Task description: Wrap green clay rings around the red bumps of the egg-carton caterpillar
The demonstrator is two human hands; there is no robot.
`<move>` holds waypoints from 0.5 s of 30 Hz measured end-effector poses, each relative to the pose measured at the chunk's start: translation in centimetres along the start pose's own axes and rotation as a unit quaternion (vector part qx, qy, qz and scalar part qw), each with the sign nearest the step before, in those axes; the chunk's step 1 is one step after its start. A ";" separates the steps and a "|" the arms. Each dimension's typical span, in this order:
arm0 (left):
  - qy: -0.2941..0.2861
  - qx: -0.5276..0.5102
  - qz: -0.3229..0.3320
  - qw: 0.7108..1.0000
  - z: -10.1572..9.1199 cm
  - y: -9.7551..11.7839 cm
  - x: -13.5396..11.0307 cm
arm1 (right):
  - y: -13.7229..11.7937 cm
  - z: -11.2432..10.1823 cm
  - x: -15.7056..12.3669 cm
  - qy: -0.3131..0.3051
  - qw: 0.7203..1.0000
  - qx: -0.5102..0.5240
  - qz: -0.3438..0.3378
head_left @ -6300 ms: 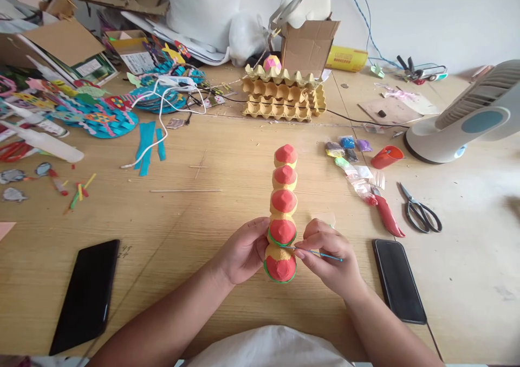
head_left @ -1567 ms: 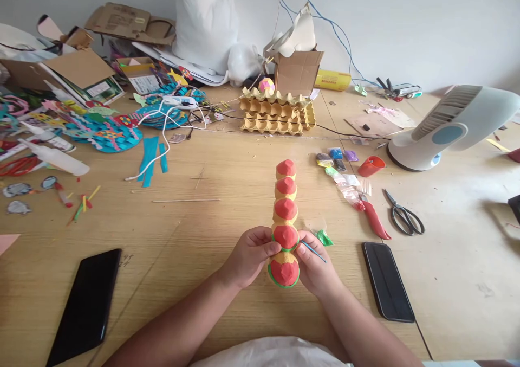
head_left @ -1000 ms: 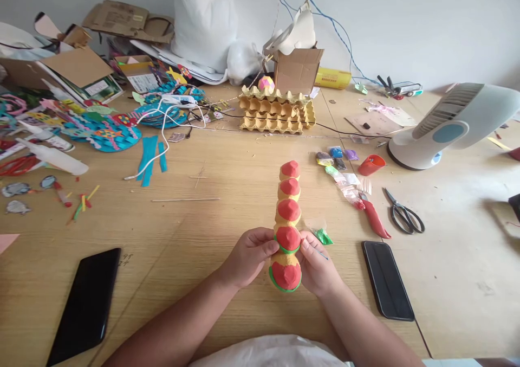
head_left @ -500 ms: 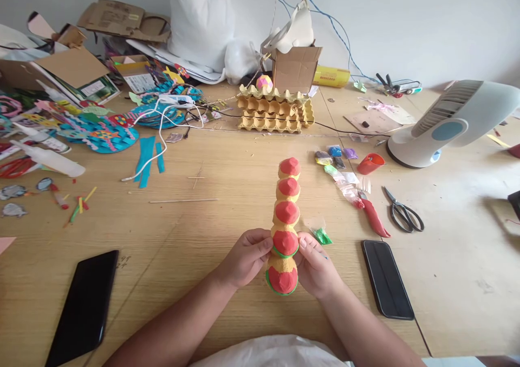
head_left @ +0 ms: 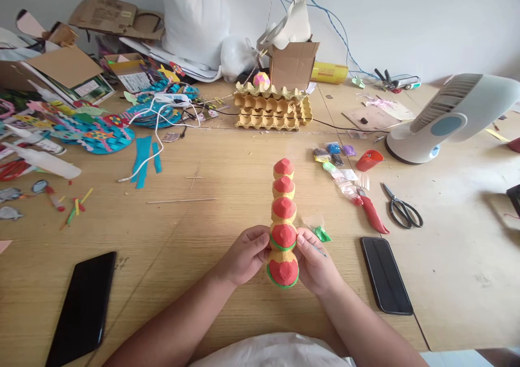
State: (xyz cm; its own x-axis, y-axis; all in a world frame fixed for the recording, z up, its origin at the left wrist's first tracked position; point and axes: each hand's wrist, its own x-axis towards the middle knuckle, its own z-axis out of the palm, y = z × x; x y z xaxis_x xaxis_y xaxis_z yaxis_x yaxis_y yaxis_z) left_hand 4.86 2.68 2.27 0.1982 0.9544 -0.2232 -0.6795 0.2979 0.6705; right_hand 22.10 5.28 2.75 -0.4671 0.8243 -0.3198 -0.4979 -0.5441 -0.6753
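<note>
Between both hands is an egg carton strip (head_left: 283, 208) with several yellow-tan bumps, each capped in red clay. Green edging runs under the red on the two bumps nearest me. My left hand (head_left: 248, 254) pinches the strip's left side near its lower end. From the right, my right hand (head_left: 317, 263) grips it at about the same height, and a thin bluish stick (head_left: 319, 250) shows along its fingers. Just beyond that hand lies a small bag of green clay (head_left: 320, 233) on the table.
Black scissors (head_left: 402, 207), a red-handled tool (head_left: 374, 215) and a red cup (head_left: 369, 160) lie to the right, near clay packets (head_left: 333, 150). Phones flank me at left (head_left: 83, 307) and right (head_left: 385, 275). Egg cartons (head_left: 268, 107) stand behind; a white fan (head_left: 439, 123) is far right.
The strip has tipped slightly, its far end lower and a bit left, its near end a little higher. Both hands keep their hold. The thin stick by my right hand shows more. The view shifted slightly.
</note>
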 end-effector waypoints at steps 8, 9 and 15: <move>-0.002 0.017 0.022 1.000 -0.1 0.4 0.2 | -0.3 0.4 -0.1 -0.024 1.000 0.002 -0.006; 0.000 0.027 0.030 0.999 -0.1 0.4 0.3 | -0.4 0.4 -0.2 -0.027 1.000 -0.006 -0.011; 0.002 0.147 0.080 0.986 -1.2 0.1 0.3 | -0.5 0.2 -0.2 0.006 0.996 -0.073 -0.052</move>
State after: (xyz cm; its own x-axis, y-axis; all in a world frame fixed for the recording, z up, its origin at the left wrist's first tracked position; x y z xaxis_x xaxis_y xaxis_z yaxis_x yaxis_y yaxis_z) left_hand 4.03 2.98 1.38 0.1019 0.9896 -0.1011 -0.4683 0.1374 0.8728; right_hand 22.25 5.38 3.29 -0.4092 0.8776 -0.2498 -0.4310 -0.4272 -0.7948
